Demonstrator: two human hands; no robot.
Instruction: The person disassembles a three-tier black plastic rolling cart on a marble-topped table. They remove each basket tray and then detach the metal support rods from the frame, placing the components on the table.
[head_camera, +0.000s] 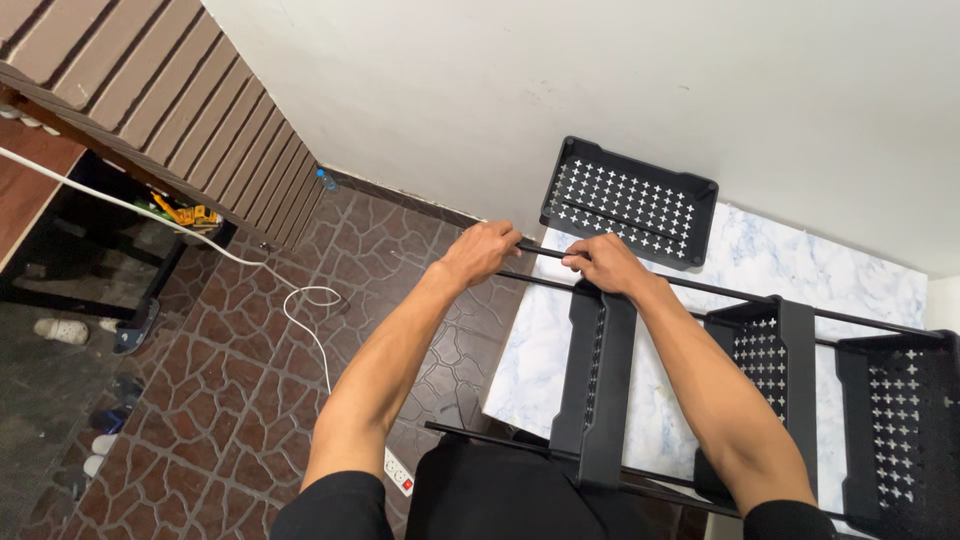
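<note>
While gripped, rod (545, 252) inside both hands' grip

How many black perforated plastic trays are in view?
4. One loose tray lies by the wall; three sit on the rods: one seen edge-on below the right hand, one in the middle, one at the right edge.

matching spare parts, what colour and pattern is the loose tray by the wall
Black tray, its base punched with small cross-shaped holes; clearest in the head view.

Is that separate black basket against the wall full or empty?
Empty: the perforated basket shows only its cross-shaped holes inside, nothing lying in it.
</note>
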